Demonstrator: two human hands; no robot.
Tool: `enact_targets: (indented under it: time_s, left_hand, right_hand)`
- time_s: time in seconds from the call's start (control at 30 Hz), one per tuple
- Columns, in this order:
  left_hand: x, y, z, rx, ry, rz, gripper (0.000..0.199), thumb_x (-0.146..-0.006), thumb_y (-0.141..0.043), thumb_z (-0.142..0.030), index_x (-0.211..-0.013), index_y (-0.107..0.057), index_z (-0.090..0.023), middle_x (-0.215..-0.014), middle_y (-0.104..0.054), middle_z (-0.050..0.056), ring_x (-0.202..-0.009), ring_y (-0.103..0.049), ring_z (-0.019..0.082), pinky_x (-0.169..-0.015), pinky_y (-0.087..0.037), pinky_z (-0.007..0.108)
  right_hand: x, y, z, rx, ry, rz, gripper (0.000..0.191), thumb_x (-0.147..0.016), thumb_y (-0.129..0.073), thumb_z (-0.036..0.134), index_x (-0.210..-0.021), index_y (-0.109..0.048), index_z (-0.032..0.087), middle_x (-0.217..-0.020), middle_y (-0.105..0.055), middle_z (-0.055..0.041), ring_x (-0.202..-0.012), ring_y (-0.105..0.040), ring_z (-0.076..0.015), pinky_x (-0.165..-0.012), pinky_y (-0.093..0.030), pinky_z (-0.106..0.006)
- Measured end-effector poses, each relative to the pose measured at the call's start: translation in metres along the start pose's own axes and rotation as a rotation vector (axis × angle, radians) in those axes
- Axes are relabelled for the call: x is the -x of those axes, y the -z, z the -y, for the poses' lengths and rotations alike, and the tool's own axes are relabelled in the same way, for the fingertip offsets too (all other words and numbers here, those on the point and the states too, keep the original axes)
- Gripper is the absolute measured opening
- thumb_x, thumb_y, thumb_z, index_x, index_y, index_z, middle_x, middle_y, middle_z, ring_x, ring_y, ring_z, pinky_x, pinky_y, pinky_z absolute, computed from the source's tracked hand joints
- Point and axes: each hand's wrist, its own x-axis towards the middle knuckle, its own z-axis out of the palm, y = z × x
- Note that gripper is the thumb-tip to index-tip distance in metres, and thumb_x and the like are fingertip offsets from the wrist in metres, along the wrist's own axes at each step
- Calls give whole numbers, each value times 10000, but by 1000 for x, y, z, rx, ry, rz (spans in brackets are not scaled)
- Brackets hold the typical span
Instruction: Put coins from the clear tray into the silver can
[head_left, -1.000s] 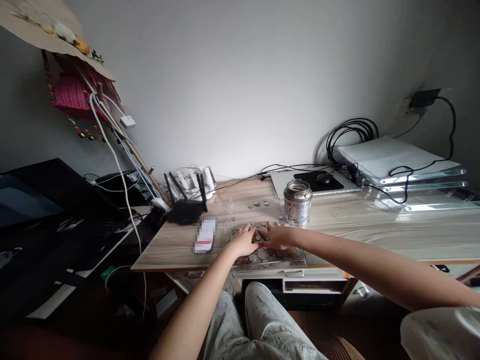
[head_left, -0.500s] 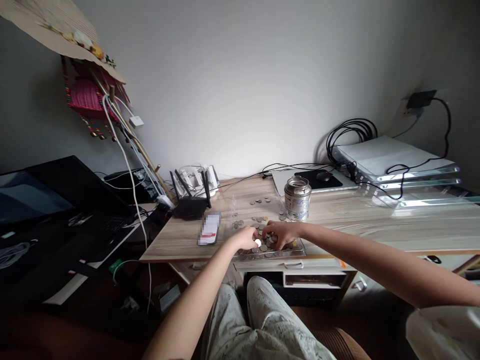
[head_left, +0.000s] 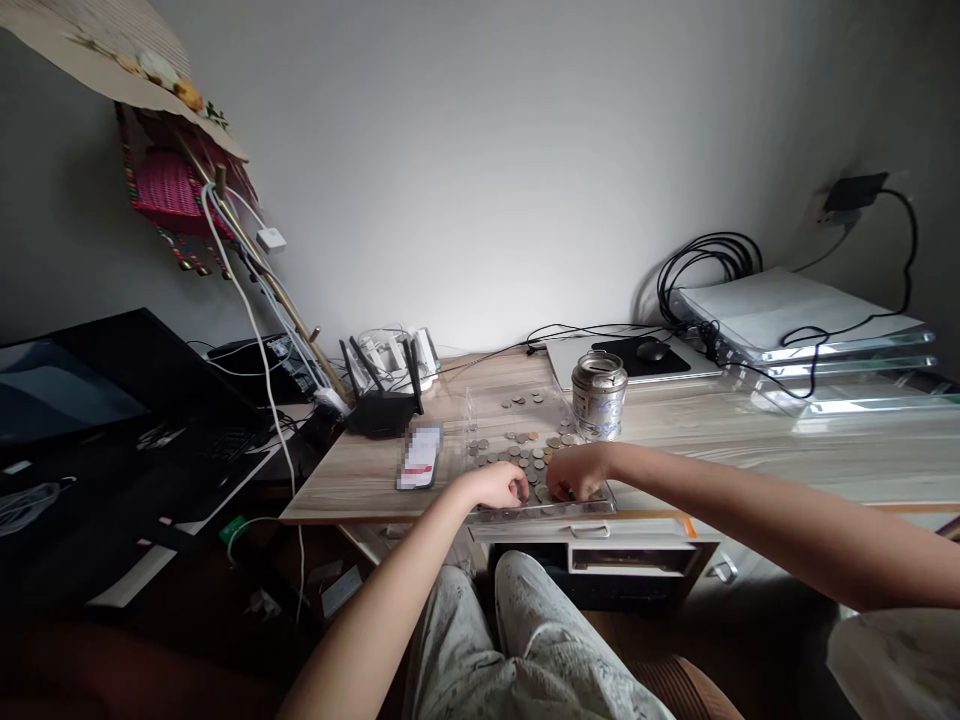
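Note:
Many silver coins (head_left: 538, 453), a few of them golden, lie scattered in a shallow clear plastic tray (head_left: 491, 398) on the desk. Over the tray's near left part is my left hand (head_left: 501, 484), its fingers curled down together onto a coin (head_left: 523, 494). Close to its right, my right hand (head_left: 577, 470) is bent into a closed shape, fingertips down among the coins near the front edge. What those fingers hold is hidden. Just behind my right hand stands a silver coin tin (head_left: 598, 398) with a slotted lid.
A phone (head_left: 420, 457) lies left of the tray, with a black router (head_left: 382, 412) behind it. At the back are a mouse (head_left: 652, 350) on a dark pad, coiled black cable (head_left: 709, 265) and stacked clear trays (head_left: 832, 345). A laptop (head_left: 142, 380) is far left.
Both hands have shifted slightly toward the tray's front edge. My right hand has moved right and curled in more, uncovering coins between the hands. The bright coin at my left fingertips no longer shows.

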Motion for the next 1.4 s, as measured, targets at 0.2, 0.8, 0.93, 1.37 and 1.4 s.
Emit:
enact_targets:
  time_s: [0.2,0.8,0.93,1.37,1.4]
  left_hand:
    - [-1,6,-5,1,-7,75,191,-524,-559,-73,-574,-671,-219,-586,-627,-12,-517,-506,124,-535,-380,238]
    - [-8,-19,-13,799,172,-431,244,-801,-452,-387,-873,-570,-186,-864,-620,68,-757,-595,131,-706,-485,288]
    - [-22,-26,-35,1682,157,-475,258,-855,-365,-326,-841,-553,-149,-826,-634,108,-765,-627,176,-693,-519,330]
    - [-17,-16,-1,2069,184,-724,184,-718,-360,-14,-686,-498,-133,-511,-387,-32,-353,-318,26,-292,-217,114]
    - [-17,-17,-1,2074,182,-729,181,-726,-359,-22,-688,-497,-132,-515,-386,-32,-358,-321,27,-297,-218,114]
  right_hand:
    - [17,-3,3,83,-40,-78,308,-479,-525,28,-725,-665,148,-681,-616,-12,-623,-500,-144,-529,-309,-235]
    - [11,19,-3,-178,-41,-166,88,-560,-632,161,-637,-642,118,-459,-485,54,-484,-425,-82,-482,-289,-211]
    - [9,41,10,-301,-6,-456,261,-614,-636,233,-847,-670,121,-662,-612,0,-564,-493,-94,-514,-337,-198]
    - [3,-6,13,-93,203,-337,470,-641,-601,149,-1110,-584,184,-1006,-567,-64,-717,-505,-121,-632,-384,-224]
    - [0,-4,14,-95,201,-291,423,-634,-603,134,-1054,-610,178,-993,-561,-57,-709,-498,-117,-630,-383,-223]
